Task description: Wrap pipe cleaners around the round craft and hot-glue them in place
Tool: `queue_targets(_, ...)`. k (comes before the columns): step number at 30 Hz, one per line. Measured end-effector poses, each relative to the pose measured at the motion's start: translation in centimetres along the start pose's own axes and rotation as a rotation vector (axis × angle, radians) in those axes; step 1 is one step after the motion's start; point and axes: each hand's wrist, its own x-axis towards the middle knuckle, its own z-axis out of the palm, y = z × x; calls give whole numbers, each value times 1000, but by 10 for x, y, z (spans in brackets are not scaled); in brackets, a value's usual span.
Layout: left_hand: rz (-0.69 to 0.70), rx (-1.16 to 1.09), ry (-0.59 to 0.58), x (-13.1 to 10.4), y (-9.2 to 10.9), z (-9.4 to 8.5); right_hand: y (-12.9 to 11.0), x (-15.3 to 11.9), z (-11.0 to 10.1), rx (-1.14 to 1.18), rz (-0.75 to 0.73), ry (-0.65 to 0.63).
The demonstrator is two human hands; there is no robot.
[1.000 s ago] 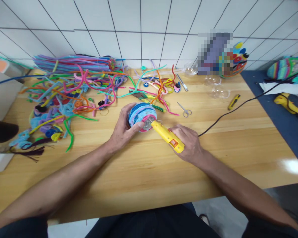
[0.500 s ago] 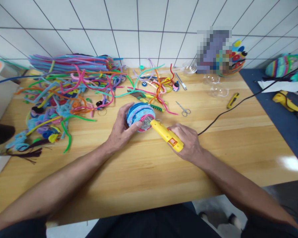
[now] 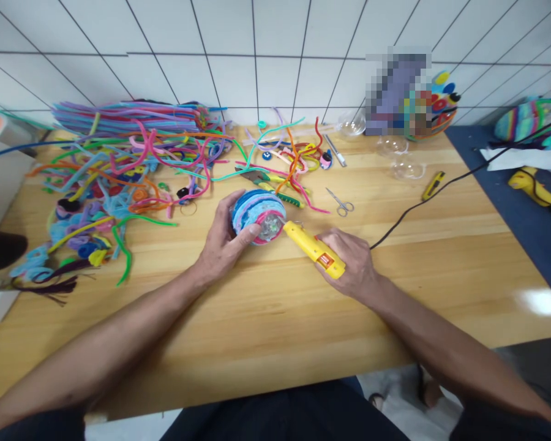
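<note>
My left hand [image 3: 224, 236] is wrapped round the left side of a ball [image 3: 257, 211] covered in blue, light blue and purple fuzzy strips. A pink ring surrounds a bare, clear patch on the ball's lower right, turned towards my right hand. My right hand [image 3: 349, 260] grips a yellow glue gun [image 3: 313, 246] by its handle, which the fingers mostly hide. The gun's nozzle points up and left, at the right edge of the pink ring; whether it touches is too small to tell.
Tangled pipe cleaners [image 3: 138, 165] cover the back left. Small scissors [image 3: 340, 203], green-handled pliers [image 3: 257, 176], a yellow cutter [image 3: 434, 186] and clear plastic domes [image 3: 408, 166] lie behind my hands. A black cord [image 3: 406, 211] runs off to the right. Another yellow glue gun [image 3: 535, 185] lies on blue cloth.
My right hand has drawn the glue gun slightly right, away from the middle of the bare patch to its edge. The ball has turned a little, showing more of the pink ring.
</note>
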Motion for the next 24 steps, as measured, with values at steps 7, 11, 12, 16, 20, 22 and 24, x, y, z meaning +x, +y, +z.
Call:
queue_targets(7, 13, 4, -16, 0, 0, 2, -3, 2, 1, 45, -7, -10)
queue_targets(11, 20, 2, -22, -1, -3, 3, -6, 3, 3, 50, -7, -47)
queue_targets(12, 23, 3, -24, -1, -4, 3, -7, 4, 3, 57, -17, -48)
queue_targets(16, 36, 2, -23, -1, -6, 3, -9, 6, 5, 71, -34, -39)
queue_targets(20, 33, -1, -20, -1, -6, 3, -7, 3, 4, 59, 1, -50)
queue_targets(22, 20, 3, -19, -2, -5, 2, -4, 1, 2, 54, 11, -36)
queue_targets(24, 2, 9, -18, -2, -4, 1, -2, 0, 0, 41, 12, -22)
